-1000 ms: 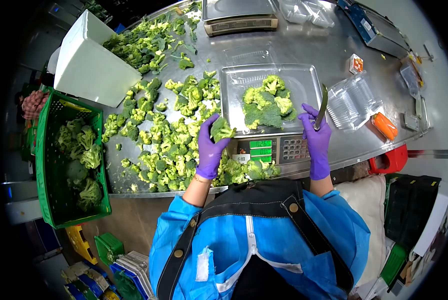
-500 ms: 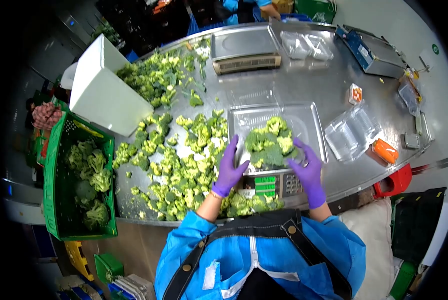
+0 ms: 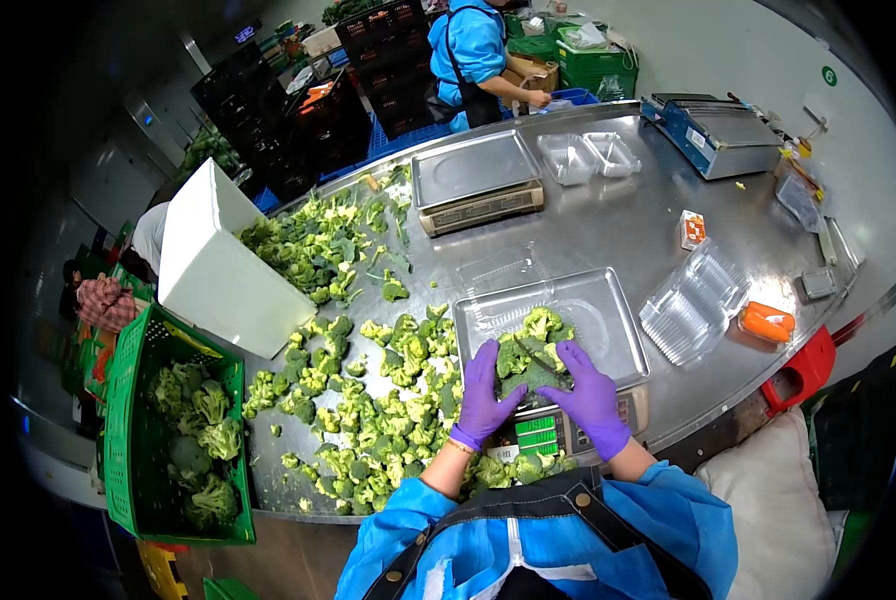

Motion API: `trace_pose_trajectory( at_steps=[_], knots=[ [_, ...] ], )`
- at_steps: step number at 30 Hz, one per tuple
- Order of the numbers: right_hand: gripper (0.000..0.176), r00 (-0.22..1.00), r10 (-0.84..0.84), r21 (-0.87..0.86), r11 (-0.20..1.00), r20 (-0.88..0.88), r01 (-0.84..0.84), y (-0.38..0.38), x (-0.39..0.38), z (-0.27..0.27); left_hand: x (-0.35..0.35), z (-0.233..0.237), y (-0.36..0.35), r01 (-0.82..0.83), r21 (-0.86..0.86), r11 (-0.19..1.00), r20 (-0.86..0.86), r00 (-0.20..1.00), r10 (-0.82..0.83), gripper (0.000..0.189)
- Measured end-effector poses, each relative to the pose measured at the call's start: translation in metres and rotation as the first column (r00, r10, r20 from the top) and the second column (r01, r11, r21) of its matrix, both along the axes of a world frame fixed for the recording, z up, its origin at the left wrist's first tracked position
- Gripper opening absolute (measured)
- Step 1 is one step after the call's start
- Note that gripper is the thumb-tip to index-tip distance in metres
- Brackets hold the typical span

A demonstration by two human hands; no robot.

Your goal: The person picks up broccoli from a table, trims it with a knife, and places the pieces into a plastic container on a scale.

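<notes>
Broccoli florets [image 3: 543, 325] are heaped in a clear plastic container on the metal pan [image 3: 623, 325] of a scale. My left hand [image 3: 485, 398], in a purple glove, rests at the left side of this heap, fingers apart. At its right side is my right hand [image 3: 588, 398], also gloved, with fingers spread. The container's clear lid [image 3: 503, 270] lies folded back behind the broccoli. Green digits glow on the scale's display [image 3: 536, 435] between my wrists. Many loose florets [image 3: 383, 430] cover the table left of the scale.
A green crate [image 3: 128, 430] of broccoli and a white foam box [image 3: 228, 275] stand left. Behind are a second scale [image 3: 478, 170] and clear trays [image 3: 588, 155]. Clear containers [image 3: 696, 305] and an orange roll [image 3: 766, 322] lie right. A co-worker [image 3: 468, 60] stands across the table.
The view has tilted upward, showing more of the co-worker and background. My hands have drawn closer together around the broccoli.
</notes>
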State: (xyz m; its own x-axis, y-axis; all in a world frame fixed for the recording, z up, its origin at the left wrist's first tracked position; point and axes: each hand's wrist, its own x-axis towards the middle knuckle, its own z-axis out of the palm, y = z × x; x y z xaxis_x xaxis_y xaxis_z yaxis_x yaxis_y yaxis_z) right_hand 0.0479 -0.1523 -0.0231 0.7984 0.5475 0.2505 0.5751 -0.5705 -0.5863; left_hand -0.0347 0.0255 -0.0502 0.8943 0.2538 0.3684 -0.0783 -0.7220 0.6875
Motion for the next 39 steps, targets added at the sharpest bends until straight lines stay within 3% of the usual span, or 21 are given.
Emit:
trace_pose_trajectory(
  at_steps=[7, 9, 10, 12, 13, 15, 16, 17, 18, 19, 21, 22, 25, 27, 29, 32, 34, 37, 39],
  knots=[
    [0.077, 0.997, -0.051, -0.020, 0.998, 0.050, 0.052, 0.004, -0.006, -0.007, 0.001, -0.008, -0.003, -0.016, -0.014, 1.000, 0.039, 0.999, 0.017, 0.080],
    [0.079, 0.998, -0.007, 0.052, 0.999, -0.068, 0.011, 0.001, -0.007, 0.002, -0.001, -0.006, -0.002, -0.015, -0.043, 0.999, 0.049, 0.999, 0.017, 0.082],
    [0.079, 0.998, 0.008, 0.046, 0.999, -0.065, -0.005, -0.001, -0.007, 0.000, -0.003, -0.006, -0.003, -0.013, -0.073, 0.997, 0.054, 0.998, 0.017, 0.084],
    [0.079, 0.999, 0.015, 0.283, 0.959, -0.045, -0.001, -0.007, -0.002, -0.006, -0.005, -0.008, -0.001, -0.047, -0.154, 0.987, 0.072, 0.996, 0.059, 0.085],
    [0.079, 0.998, 0.043, 0.273, 0.962, -0.044, -0.030, -0.009, 0.002, -0.003, -0.007, -0.010, 0.000, -0.062, -0.230, 0.971, 0.083, 0.993, 0.083, 0.086],
    [0.069, 0.974, 0.002, 0.416, 0.904, -0.228, 0.096, -0.017, 0.005, 0.005, -0.010, -0.014, 0.007, -0.133, -0.277, 0.952, 0.084, 0.983, 0.162, 0.081],
    [0.069, 0.971, 0.036, 0.394, 0.917, -0.236, 0.062, -0.024, 0.011, -0.002, -0.011, -0.016, 0.010, -0.157, -0.338, 0.928, 0.100, 0.974, 0.202, 0.076],
    [0.063, 0.937, -0.050, 0.384, 0.904, -0.346, 0.189, -0.031, 0.020, -0.011, -0.012, -0.017, 0.016, -0.183, -0.397, 0.899, 0.117, 0.962, 0.247, 0.072],
    [0.056, 0.885, -0.130, 0.357, 0.882, -0.446, 0.309, -0.033, 0.027, -0.016, -0.012, -0.015, 0.024, -0.244, -0.343, 0.907, 0.133, 0.943, 0.305, 0.065],
    [0.056, 0.891, -0.089, 0.339, 0.904, -0.445, 0.259, -0.032, 0.028, -0.011, -0.014, -0.015, 0.032, -0.315, -0.347, 0.883, 0.130, 0.916, 0.378, 0.060],
    [0.048, 0.774, -0.127, 0.422, 0.778, -0.620, 0.466, -0.032, 0.030, 0.004, -0.018, -0.019, 0.057, -0.381, -0.450, 0.808, 0.099, 0.877, 0.470, 0.053],
    [0.048, 0.782, -0.097, 0.419, 0.800, -0.616, 0.429, -0.031, 0.033, 0.000, -0.022, -0.027, 0.071, -0.429, -0.428, 0.795, 0.101, 0.852, 0.514, 0.048],
    [0.045, 0.806, -0.095, 0.518, 0.721, -0.584, 0.460, -0.034, 0.040, -0.011, -0.032, -0.060, 0.123, -0.558, -0.337, 0.759, 0.117, 0.775, 0.621, 0.040],
    [0.043, 0.803, -0.123, 0.502, 0.723, -0.583, 0.475, -0.036, 0.042, -0.008, -0.042, -0.091, 0.162, -0.674, -0.095, 0.732, 0.092, 0.726, 0.681, 0.044],
    [0.043, 0.815, -0.128, 0.498, 0.734, -0.566, 0.461, -0.034, 0.044, -0.007, -0.049, -0.105, 0.192, -0.764, -0.001, 0.645, 0.006, 0.645, 0.764, 0.049],
    [0.042, 0.812, -0.142, 0.520, 0.703, -0.566, 0.485, -0.034, 0.046, -0.006, -0.058, -0.121, 0.238, -0.791, 0.154, 0.593, -0.095, 0.585, 0.805, 0.059],
    [0.042, 0.789, -0.172, 0.496, 0.694, -0.590, 0.522, -0.032, 0.046, 0.001, -0.057, -0.108, 0.257, -0.785, 0.208, 0.584, -0.209, 0.547, 0.810, 0.067],
    [0.041, 0.757, -0.248, 0.471, 0.656, -0.604, 0.590, -0.030, 0.048, -0.002, -0.049, -0.100, 0.275, -0.797, 0.369, 0.478, -0.077, 0.487, 0.870, 0.069],
    [0.040, 0.736, -0.271, 0.452, 0.644, -0.621, 0.618, -0.026, 0.048, 0.001, -0.046, -0.116, 0.307, -0.770, 0.404, 0.493, -0.079, 0.508, 0.858, 0.073]
  ],
)
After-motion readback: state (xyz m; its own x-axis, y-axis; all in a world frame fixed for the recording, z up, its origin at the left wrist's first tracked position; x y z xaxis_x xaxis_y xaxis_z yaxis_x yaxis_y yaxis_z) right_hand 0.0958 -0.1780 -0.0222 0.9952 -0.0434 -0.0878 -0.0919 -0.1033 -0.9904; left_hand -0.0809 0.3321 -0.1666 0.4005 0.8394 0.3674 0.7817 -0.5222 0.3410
